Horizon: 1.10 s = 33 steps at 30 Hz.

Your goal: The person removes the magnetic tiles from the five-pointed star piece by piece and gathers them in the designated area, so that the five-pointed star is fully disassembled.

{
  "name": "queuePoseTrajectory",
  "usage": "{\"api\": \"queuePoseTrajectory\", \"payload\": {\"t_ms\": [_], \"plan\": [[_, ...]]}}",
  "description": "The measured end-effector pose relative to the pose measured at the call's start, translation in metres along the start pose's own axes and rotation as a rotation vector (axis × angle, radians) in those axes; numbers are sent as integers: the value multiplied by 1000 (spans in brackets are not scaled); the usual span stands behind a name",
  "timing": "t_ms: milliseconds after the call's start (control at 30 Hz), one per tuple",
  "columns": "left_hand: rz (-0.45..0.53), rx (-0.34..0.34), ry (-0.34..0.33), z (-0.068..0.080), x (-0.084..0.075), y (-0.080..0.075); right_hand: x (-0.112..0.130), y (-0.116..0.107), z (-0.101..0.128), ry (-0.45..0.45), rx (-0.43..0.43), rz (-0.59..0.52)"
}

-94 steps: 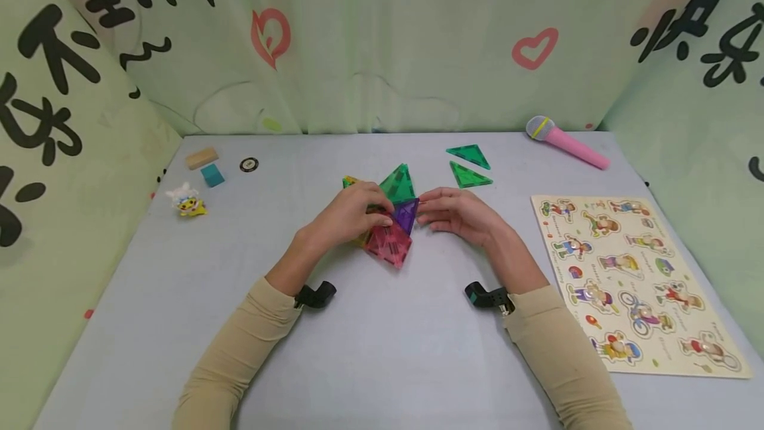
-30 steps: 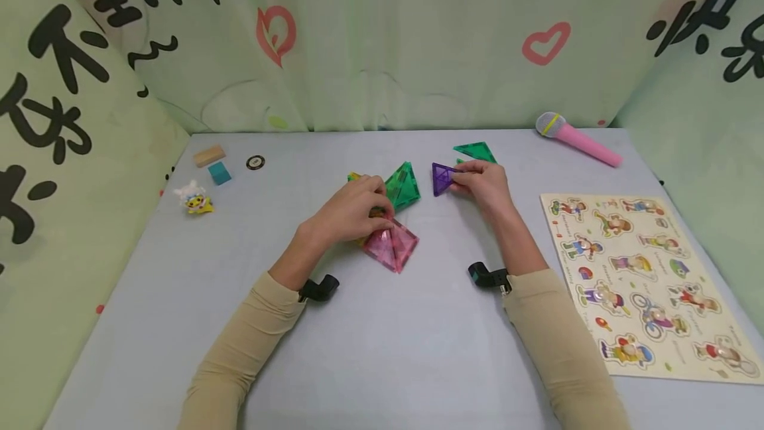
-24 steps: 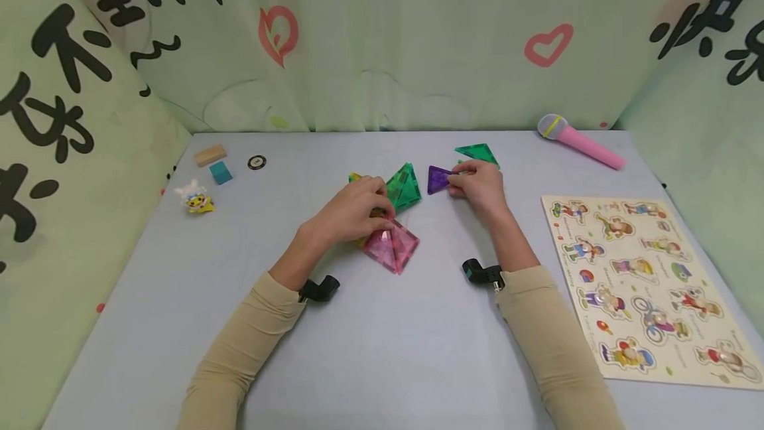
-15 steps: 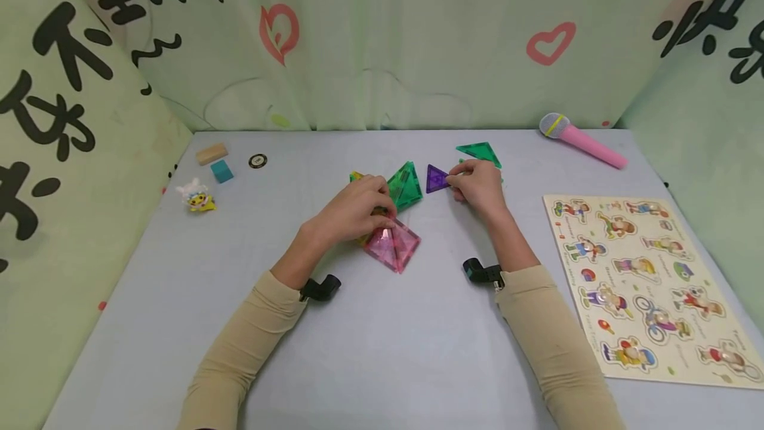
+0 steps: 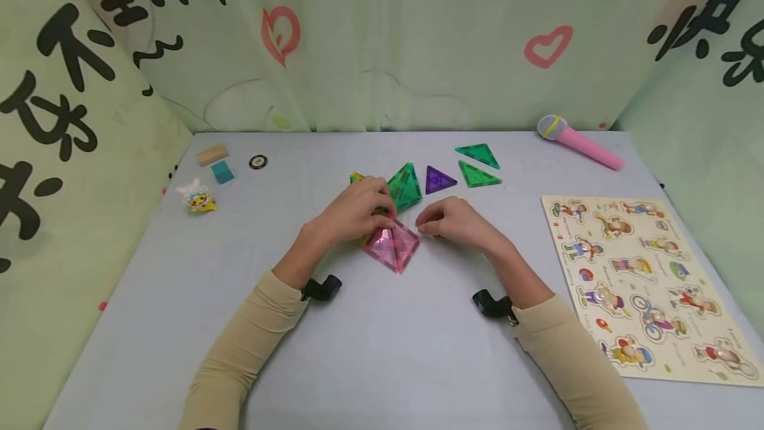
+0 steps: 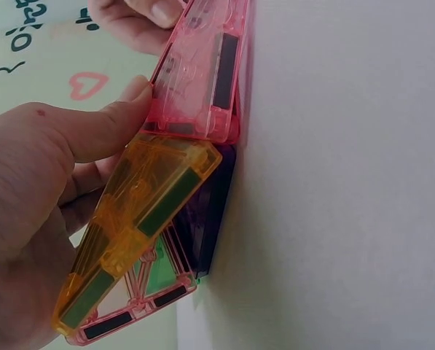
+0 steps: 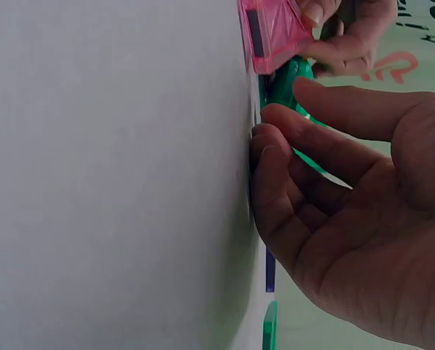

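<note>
Left hand (image 5: 352,214) grip: fingers curled onto the tile cluster (image 5: 390,244) at mid-surface. Right hand (image 5: 456,223) grip: loosely curled, holding nothing, fingertips just right of the cluster. Purple triangle (image 5: 438,180) lies flat beyond the cluster.

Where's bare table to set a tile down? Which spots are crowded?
Free: the near table between the sleeves, and the left stretch between the toy and the left hand. Crowded: the tiles at both hands, the loose triangles behind, and the puzzle at right.

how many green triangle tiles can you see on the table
3: two flat green tiles right of the purple triangle, and one green tile tilted in the cluster by the left hand. Others may be hidden.
</note>
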State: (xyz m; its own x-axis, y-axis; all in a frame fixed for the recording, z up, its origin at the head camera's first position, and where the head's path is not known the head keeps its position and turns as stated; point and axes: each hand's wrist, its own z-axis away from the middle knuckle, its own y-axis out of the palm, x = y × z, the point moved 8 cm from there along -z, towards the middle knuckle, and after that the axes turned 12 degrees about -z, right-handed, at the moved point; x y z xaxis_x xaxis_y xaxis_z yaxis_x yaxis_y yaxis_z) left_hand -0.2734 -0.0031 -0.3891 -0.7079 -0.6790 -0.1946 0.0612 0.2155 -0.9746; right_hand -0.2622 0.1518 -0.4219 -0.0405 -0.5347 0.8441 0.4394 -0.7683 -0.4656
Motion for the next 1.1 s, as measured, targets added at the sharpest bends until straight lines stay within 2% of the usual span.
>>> {"api": "queuePoseTrajectory", "payload": {"t_ms": [133, 267, 600, 833, 1100], "plan": [[-1, -1, -1, 0, 0, 1, 8, 18, 2, -22, 60, -3], [-12, 0, -1, 0, -1, 1, 12, 25, 1, -36, 71, -3], [-14, 33, -21, 0, 3, 3, 6, 25, -4, -2, 75, -111], [-19, 45, 1, 2, 3, 0, 2, 24, -5, -18, 89, -201], [6, 70, 15, 2, 5, 0, 3, 22, -5, -31, 88, -243]]}}
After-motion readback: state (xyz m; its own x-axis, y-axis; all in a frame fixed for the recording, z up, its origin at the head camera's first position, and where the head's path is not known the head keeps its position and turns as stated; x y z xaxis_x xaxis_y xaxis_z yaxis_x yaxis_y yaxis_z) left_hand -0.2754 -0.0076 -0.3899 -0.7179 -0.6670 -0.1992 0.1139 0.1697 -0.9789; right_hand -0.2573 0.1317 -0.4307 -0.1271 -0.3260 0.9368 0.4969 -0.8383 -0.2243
